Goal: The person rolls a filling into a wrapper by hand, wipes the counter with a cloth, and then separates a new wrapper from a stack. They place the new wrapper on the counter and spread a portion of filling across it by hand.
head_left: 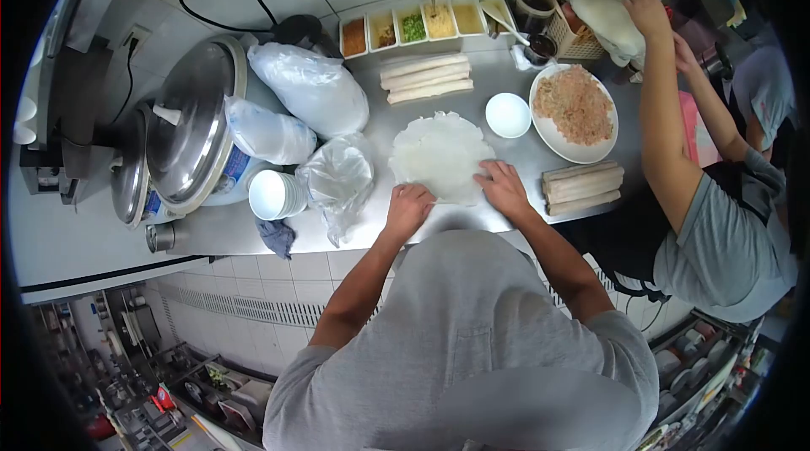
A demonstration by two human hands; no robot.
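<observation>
A thin, pale round dough sheet (443,151) lies on the steel counter in front of me, its rim uneven. At the sheet's near left edge, my left hand (411,208) has curled fingers closed on the dough. My right hand (504,187) grips the near right edge with bent fingers; its fingertips are partly hidden. Just beyond the sheet's right side stands a small white bowl (508,115). Further right is an oval white plate (574,116) heaped with pinkish minced filling. Pale rolls (426,78) lie behind the sheet, and more rolls (582,187) lie right of my right hand.
Plastic bags (308,88), stacked white cups (277,195) and large lidded pots (198,126) crowd the left. Along the wall runs a row of seasoning containers (426,25). At right, a co-worker's arms (662,88) reach over a pale bagged mass (606,16).
</observation>
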